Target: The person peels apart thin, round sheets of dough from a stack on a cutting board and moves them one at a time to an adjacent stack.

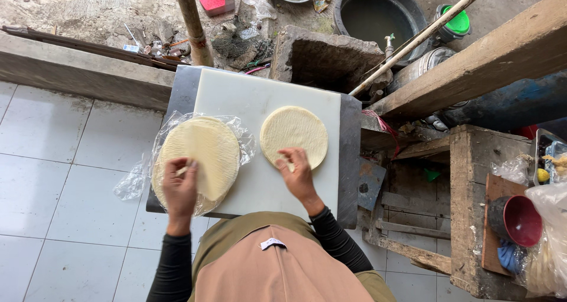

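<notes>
Left hand (180, 187) rests, fingers seemingly pinching, on the wrapper stack (198, 157) at centre-left of the white tabletop (254, 95). Right hand (297, 175) pinches the near edge of the single wrapper (293, 133), which lies just beyond it.

Small grey metal counter (352, 160) stands on a white tiled floor (53, 160). A white plastic cutting board (254, 101) covers most of its top; bare metal shows along the right edge and upper left corner. On the board, right of centre: one round pale flatbread sheet (294, 130), lying flat. On the left: a stack of similar round sheets (204, 151) on clear plastic wrap (133, 181), overhanging the counter's left and near edges.
</notes>
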